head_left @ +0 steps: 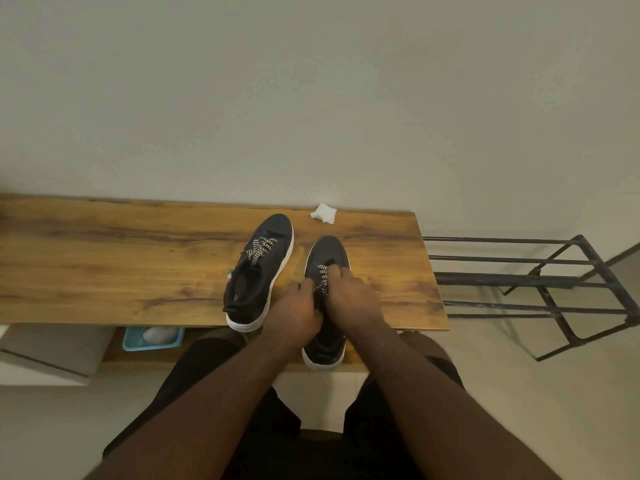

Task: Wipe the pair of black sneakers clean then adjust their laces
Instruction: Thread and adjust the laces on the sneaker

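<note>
Sneakers, black with white soles, both sit on the wooden bench, toes pointing to the wall. The right sneaker lies nearer the person, its heel overhanging the front edge, which I'd say keeps the laces within easy reach. Both hands are on it now: the left hand curls in at the lower lacing, fingers seeming to pinch the lace, and the right hand reaches over the tongue with fingertips hooked on the upper crossings. The two hands are almost touching, working the same stretch of black-and-white patterned lace, so this looks like the adjusting step.

The left sneaker stands just beside, untouched, angled a little, collar open and its lace sitting loose across the tongue. Uppers look dark and even, no obvious dirt from here. A crumpled white wipe rests by the wall, set apart from the shoes, likely parked there once wiping was finished.
</note>
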